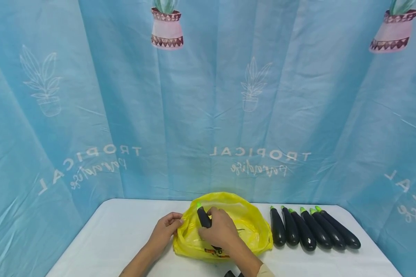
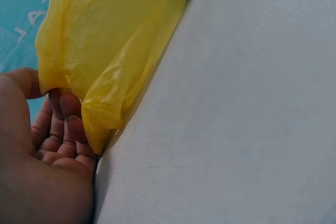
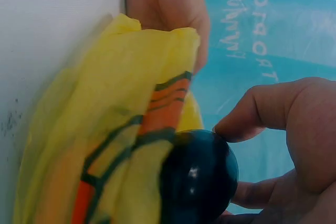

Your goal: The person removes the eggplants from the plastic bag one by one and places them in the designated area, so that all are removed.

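A yellow plastic bag [image 1: 185, 248] lies with its wide mouth held up. My left hand [image 1: 164, 231] pinches the left side of its rim between thumb and fingers; the left wrist view shows the thin film gathered at the fingertips [image 2: 76, 127]. Over the bag's mouth my right hand [image 1: 223, 229] grips a dark eggplant [image 1: 204, 218] by its body, green stem end pointing up and away. Its glossy rounded end [image 3: 202, 177] shows beside the bag's printed wall in the right wrist view, with thumb and fingers around it. The palm hides its middle in the head view.
To the right of the bag, several eggplants [image 1: 306, 231] lie side by side, stems toward the back. Part of another dark object [image 1: 230, 274] shows at the bottom edge near the right forearm. A blue printed curtain [image 1: 194, 115] hangs behind the white table [image 1: 118, 231].
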Demonstrator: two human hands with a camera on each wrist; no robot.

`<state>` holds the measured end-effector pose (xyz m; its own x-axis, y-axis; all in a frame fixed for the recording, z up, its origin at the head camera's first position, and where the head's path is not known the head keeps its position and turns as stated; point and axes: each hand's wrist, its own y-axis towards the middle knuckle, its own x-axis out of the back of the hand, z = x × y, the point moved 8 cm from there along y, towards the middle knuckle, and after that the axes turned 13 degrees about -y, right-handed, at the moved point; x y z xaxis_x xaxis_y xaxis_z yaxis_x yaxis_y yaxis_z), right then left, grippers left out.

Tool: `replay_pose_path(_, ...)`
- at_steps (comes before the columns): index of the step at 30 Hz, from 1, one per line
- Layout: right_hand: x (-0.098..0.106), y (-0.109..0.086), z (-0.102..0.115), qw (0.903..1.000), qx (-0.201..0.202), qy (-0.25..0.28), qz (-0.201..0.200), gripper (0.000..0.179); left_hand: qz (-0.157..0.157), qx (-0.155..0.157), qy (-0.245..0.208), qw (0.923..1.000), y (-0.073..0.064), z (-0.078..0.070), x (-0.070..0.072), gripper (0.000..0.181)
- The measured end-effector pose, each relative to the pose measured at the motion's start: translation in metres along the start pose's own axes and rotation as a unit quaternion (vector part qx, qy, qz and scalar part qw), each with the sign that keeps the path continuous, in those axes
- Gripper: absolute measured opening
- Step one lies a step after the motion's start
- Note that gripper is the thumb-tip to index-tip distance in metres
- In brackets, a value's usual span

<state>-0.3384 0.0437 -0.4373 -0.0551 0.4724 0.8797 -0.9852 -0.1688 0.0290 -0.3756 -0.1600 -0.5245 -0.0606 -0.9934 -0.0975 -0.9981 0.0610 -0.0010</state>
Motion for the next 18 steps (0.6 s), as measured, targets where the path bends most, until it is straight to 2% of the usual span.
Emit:
replay_pose_path(8, 0.012, -0.013, -0.005, 0.9999, 0.004, -0.005, -0.008, 0.056, 0.001, -0.006, 0.001, 1.0, -0.002, -0.001, 0.0, 0.03)
replay_pose_path(18, 0.026, -0.033, -0.017, 0.9985, 0.029, -0.025, -0.038, 0.053, -0.003, -0.004, -0.002, 1.0, -0.001, 0.001, 0.0, 0.03)
